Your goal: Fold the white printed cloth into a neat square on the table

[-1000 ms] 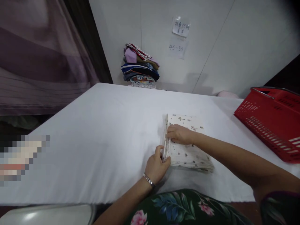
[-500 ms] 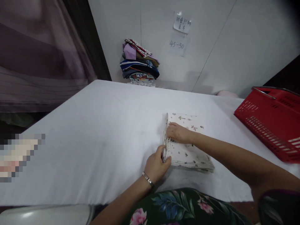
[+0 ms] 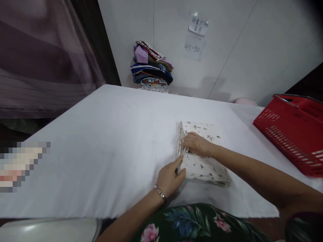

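Observation:
A white cloth (image 3: 202, 166) with small printed figures lies folded in several layers on the white-covered table (image 3: 121, 134). At its near left corner my left hand (image 3: 171, 176) is closed, thumb and fingers gripping the stacked layers. My right hand (image 3: 198, 144) rests over the left part of the cloth, its fingers curled round the upper layers at the left edge. Those layers are bent up a little, with a gap above the lower ones. The right fingertips are partly hidden by the cloth.
A red plastic basket (image 3: 290, 134) stands at the table's right side. Beyond the far edge, a stack of folded fabrics (image 3: 152, 67) sits against the wall. Paper notes (image 3: 198, 25) are stuck on the wall. A purple curtain (image 3: 45, 60) hangs at the left. A pale seat (image 3: 50, 230) shows below the near edge.
The upper layers at the cloth's left edge are lifted and pulled slightly right by my right hand. My left hand keeps its hold on the corner. The view has shifted slightly.

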`<state>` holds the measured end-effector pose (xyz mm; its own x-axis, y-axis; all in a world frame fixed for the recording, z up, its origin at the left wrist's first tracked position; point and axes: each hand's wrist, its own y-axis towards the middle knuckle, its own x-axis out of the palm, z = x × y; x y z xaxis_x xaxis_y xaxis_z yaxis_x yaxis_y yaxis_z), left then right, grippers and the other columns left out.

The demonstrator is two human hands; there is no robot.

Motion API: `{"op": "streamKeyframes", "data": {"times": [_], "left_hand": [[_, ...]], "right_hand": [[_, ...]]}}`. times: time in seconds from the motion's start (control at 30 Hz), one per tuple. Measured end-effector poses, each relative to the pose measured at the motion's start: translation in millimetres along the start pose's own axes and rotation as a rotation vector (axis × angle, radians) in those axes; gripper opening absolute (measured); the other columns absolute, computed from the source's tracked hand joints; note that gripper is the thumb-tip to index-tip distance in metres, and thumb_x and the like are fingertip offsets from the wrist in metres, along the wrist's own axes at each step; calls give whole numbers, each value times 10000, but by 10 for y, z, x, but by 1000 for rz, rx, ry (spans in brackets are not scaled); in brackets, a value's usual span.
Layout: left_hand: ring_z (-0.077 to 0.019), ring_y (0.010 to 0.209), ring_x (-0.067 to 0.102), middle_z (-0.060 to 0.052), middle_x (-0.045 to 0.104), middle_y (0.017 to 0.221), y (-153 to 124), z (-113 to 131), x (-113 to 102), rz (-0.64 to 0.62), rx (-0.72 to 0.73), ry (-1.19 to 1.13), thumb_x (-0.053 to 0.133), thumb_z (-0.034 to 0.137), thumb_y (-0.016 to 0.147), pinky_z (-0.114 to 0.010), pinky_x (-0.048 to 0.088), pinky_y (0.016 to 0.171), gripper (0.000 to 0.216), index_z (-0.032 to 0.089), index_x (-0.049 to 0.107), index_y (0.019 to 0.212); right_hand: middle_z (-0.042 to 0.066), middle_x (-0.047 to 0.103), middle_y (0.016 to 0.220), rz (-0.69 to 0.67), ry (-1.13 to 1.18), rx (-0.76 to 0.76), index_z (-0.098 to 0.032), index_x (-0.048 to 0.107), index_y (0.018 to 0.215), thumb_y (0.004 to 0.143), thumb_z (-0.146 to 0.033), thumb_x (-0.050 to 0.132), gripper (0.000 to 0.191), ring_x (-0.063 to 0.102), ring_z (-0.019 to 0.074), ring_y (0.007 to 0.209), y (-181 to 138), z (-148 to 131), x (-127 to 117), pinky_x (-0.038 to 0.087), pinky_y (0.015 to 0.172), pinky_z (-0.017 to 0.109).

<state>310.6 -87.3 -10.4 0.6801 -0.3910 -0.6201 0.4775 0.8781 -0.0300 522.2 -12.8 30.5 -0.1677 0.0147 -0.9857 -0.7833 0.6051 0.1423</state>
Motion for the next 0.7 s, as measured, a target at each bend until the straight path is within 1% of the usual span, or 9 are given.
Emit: {"op": "streamKeyframes", "data": {"times": [0.07,0.13,0.37,0.47,0.6,0.7], "left_hand": [[-175,844,594,-33,661,1026,1,-6,4,2,3,4,469,337,800,-285,444,779,491,239,481,1281],[-175,850,594,-34,659,1039,2,-15,9,0,6,6,469,344,802,-288,448,783,485,243,487,1276],[-168,790,589,-24,674,971,-6,-47,29,7,37,7,464,344,810,-283,456,735,460,265,503,1261],[-162,795,587,-24,672,973,-8,-47,28,8,49,11,463,344,812,-275,452,742,459,261,503,1262],[-152,743,582,-17,674,932,-15,-35,17,7,46,20,468,348,810,-267,451,717,464,260,498,1264],[-148,712,577,-14,676,865,-21,-25,6,12,34,24,479,342,803,-265,450,717,467,251,502,1261]], "right_hand": [[67,622,913,-27,1,3,-195,585,1040,811,-98,435,290,492,180,906,13,1,2,293,891,359],[57,620,877,-74,2,6,-199,601,1015,797,-88,444,290,486,183,904,41,-3,-8,279,893,359],[36,603,818,-211,-20,-3,-205,621,863,702,-64,482,255,480,185,876,144,-30,-116,193,955,382],[33,600,793,-252,-17,-7,-202,613,820,697,-63,474,232,483,178,852,184,-33,-143,189,952,378],[30,593,757,-291,-26,-24,-190,579,736,668,-58,482,177,495,175,809,229,-15,-133,192,953,388],[19,590,742,-308,-38,-37,-192,569,758,673,-56,474,186,505,169,777,236,-9,-125,182,973,407]]}}
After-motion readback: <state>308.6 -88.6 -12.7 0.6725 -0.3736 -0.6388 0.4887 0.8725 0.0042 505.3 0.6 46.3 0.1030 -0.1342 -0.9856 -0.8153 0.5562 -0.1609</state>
